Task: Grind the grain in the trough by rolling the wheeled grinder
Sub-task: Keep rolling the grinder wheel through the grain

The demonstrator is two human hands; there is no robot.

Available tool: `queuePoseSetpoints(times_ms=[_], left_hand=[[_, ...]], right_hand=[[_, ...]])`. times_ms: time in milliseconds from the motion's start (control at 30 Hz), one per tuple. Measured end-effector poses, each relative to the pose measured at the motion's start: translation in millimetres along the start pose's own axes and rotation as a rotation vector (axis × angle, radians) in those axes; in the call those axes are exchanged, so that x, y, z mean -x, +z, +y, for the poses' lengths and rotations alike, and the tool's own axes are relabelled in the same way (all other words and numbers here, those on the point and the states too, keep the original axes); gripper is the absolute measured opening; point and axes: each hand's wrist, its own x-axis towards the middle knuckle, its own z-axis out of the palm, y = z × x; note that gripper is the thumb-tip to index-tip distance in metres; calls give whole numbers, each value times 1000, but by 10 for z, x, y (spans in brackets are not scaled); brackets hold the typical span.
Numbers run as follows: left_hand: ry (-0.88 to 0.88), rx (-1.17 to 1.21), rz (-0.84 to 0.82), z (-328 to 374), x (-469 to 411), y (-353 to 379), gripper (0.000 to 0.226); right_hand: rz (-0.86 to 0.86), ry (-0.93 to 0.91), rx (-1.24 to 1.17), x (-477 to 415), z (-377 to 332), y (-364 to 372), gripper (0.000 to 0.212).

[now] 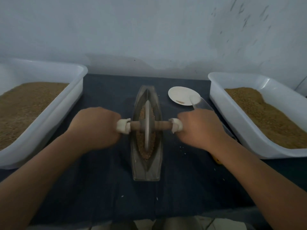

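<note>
Both hands, left hand (95, 127) and right hand (199, 128), grip the wheeled grinder (147, 125) mid-trough (147, 170); rolling underway, next stroke needs even pressure over grain (141, 113).

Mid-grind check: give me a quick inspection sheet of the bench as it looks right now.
Surface: dark blue cloth, a few white specks.
Job's things: wheeled grinder upright in the trough, grain under it.
Clutter: grain-filled left tub and right tub; white plate, clear scoop at its edge.
Hands: left hand and right hand each grip a white-wrapped axle end.
Cables: nothing seen.
Surroundings: pale wall behind.
</note>
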Motion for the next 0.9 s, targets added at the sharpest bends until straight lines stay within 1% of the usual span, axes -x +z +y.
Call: queuePoseSetpoints(times_ms=[100, 200, 233, 300, 367, 433, 500, 600, 667, 733, 900], left_hand=[[7, 10, 22, -27, -74, 43, 37], [-77, 16, -29, -1, -467, 67, 31], [-113, 25, -48, 2, -598, 60, 29], [-158, 68, -73, -4, -757, 43, 29], [-151, 97, -97, 2, -749, 28, 29], [-116, 73, -106, 14, -620, 11, 29], [-78, 40, -95, 9, -398, 11, 31], [-17, -18, 1, 2, -37, 44, 36], [11, -42, 45, 10, -1, 62, 37], [-14, -52, 44, 32, -162, 35, 37], [-87, -46, 33, 125, -724, -87, 30]], right_hand=[[-22, 17, 19, -21, -13, 8, 40], [52, 97, 126, -423, -34, 85, 41], [66, 123, 161, -572, -27, 99, 38], [15, 166, 168, -806, -10, 89, 27], [-28, 168, 142, -871, -1, 66, 23], [18, 136, 146, -716, -16, 54, 29], [71, 62, 161, -407, -36, 56, 31], [98, -15, 78, -20, -17, 45, 33], [140, 7, 36, 17, -1, 92, 37], [174, 56, 69, -113, 1, 196, 45], [160, 216, 44, -643, 62, 353, 55]])
